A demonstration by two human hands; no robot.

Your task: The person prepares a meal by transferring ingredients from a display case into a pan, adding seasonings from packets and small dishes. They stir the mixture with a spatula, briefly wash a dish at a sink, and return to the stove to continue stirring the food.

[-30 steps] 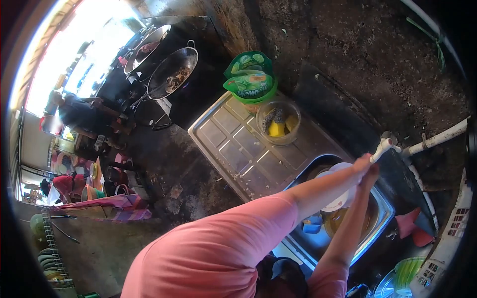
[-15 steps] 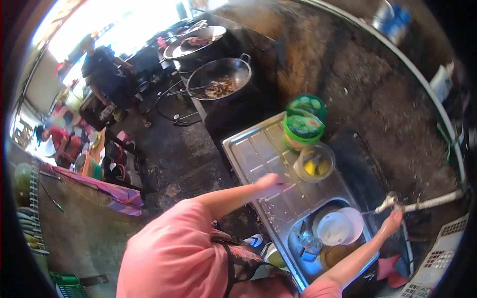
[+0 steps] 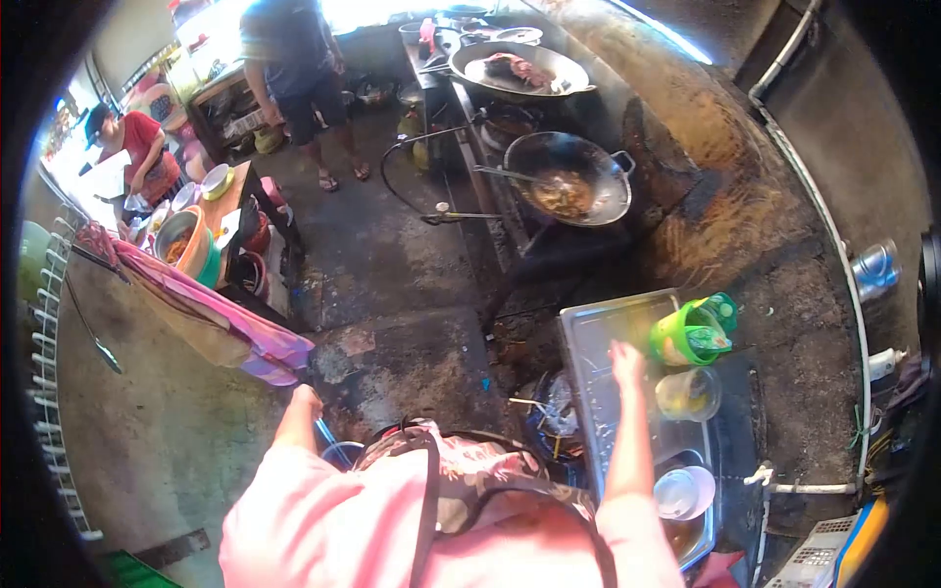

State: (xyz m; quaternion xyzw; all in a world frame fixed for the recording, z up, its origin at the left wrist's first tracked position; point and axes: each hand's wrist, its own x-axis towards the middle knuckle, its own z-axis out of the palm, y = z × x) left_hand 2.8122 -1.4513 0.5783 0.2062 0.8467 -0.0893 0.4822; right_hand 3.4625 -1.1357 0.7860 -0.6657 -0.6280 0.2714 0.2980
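My left hand hangs low at my left side, close to the end of a pink and purple cloth. Its fingers face away and are too small to make out; no held thing shows. A blue bucket is just below it. My right hand is over the drainboard of the steel sink, fingers stretched out, holding nothing visible. To its right stand a green tub and a clear plastic container with something yellow inside. In the basin lies a white bowl, partly behind my arm.
A wok of food and a larger wok sit on the stove ahead. One person stands at the back; another in red sits at left near a wooden table. A tap is right of the sink.
My view and body have turned left. My right hand has left the tap and is over the drainboard; my left hand has moved from the drainboard down to my left side.
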